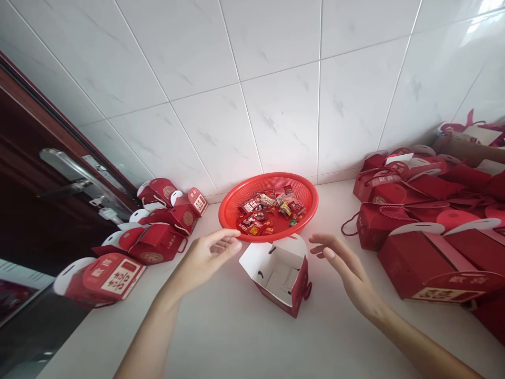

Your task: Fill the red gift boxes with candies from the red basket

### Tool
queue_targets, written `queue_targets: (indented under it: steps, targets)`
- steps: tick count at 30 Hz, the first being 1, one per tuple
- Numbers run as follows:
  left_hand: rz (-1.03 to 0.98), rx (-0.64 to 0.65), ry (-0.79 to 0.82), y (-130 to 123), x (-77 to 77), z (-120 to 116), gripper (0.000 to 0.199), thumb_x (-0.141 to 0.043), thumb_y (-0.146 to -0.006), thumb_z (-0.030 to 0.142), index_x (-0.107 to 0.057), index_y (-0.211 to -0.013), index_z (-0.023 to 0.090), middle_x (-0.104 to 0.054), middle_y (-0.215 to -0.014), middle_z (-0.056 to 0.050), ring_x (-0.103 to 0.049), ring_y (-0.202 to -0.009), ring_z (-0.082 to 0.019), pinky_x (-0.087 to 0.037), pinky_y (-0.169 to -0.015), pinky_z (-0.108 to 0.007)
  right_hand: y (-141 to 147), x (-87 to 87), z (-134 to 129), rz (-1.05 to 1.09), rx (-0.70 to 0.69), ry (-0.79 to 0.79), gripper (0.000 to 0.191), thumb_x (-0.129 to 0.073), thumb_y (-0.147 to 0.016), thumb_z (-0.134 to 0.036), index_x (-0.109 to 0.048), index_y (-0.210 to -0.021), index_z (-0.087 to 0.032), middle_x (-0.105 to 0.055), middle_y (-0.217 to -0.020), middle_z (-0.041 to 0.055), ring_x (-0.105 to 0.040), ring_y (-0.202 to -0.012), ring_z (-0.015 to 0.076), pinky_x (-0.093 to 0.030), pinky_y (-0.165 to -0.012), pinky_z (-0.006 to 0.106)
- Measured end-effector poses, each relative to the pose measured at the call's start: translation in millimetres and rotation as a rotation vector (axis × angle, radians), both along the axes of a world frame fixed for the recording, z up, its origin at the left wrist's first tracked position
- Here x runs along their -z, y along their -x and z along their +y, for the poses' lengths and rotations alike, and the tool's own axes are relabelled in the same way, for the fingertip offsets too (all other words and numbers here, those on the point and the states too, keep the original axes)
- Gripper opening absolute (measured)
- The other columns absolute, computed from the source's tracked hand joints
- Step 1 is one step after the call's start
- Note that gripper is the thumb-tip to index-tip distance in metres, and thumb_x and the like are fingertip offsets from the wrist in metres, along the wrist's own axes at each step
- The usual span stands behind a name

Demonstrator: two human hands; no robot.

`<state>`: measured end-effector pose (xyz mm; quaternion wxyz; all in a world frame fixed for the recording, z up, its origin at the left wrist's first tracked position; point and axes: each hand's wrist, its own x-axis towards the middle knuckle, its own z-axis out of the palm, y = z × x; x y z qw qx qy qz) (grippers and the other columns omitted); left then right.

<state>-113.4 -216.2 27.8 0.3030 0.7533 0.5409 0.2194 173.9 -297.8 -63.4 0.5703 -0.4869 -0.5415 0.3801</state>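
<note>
An opened red gift box (278, 273) with a white inside stands on the white table between my hands. Its flaps are up and nothing shows inside but the bare bottom. My left hand (215, 253) hovers at the upper left of the box, thumb and fingers apart and holding nothing. To the right of the box my right hand (345, 268) hangs in the air, also with its fingers apart and nothing in them. Just behind the box sits a red plastic basket (229, 206) with small wrapped candies (272, 208) in it.
Closed red gift boxes (160, 242) stand in a group at the left, near a dark door with a metal handle (74, 171). Many more red boxes (426, 252) crowd the right side. A white tiled wall (276, 116) rises behind the table.
</note>
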Motion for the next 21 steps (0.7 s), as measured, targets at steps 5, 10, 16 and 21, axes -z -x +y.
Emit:
queue_targets:
  steps: [5, 10, 16, 21]
  targets:
    - [0.218, 0.113, -0.136, -21, 2.3, 56, 0.046, -0.053, -0.091, 0.05, -0.067, -0.118, 0.016, -0.071, -0.124, -0.009, -0.067, -0.11, -0.025, -0.052, -0.097, -0.034, 1, 13.2, 6, 0.036, 0.124, 0.053, 0.036, -0.052, -0.093, -0.057, -0.066, -0.097, -0.023, -0.069, -0.096, 0.0068, -0.064, -0.082, 0.0225, -0.056, -0.081, 0.038]
    - [0.491, 0.315, -0.061, -50, 8.6, 111, 0.051, -0.07, -0.076, 0.043, -0.069, -0.122, 0.021, -0.068, -0.131, -0.008, -0.061, -0.12, -0.029, -0.047, -0.103, -0.036, 2, 27.8, 12, -0.001, 0.156, 0.074, 0.039, -0.055, -0.089, -0.058, -0.065, -0.092, -0.021, -0.069, -0.087, 0.0071, -0.063, -0.075, 0.0216, -0.056, -0.072, 0.035]
    - [0.707, 0.403, 0.0, -65, 30.2, 136, 0.069, -0.08, -0.057, 0.028, -0.069, -0.125, 0.024, -0.06, -0.138, -0.013, -0.055, -0.129, -0.033, -0.044, -0.106, -0.035, 4, 41.9, 17, -0.058, 0.163, 0.077, 0.04, -0.054, -0.089, -0.059, -0.065, -0.09, -0.02, -0.07, -0.086, 0.0074, -0.064, -0.08, 0.023, -0.053, -0.069, 0.034]
    - [0.805, 0.323, -0.007, -64, 38.8, 138, 0.066, -0.079, -0.058, 0.031, -0.067, -0.123, 0.025, -0.057, -0.137, -0.015, -0.058, -0.121, -0.035, -0.05, -0.092, -0.036, 5, 46.8, 17, -0.073, 0.138, 0.079, 0.038, -0.054, -0.09, -0.057, -0.064, -0.09, -0.02, -0.068, -0.084, 0.0067, -0.064, -0.078, 0.0229, -0.052, -0.066, 0.033]
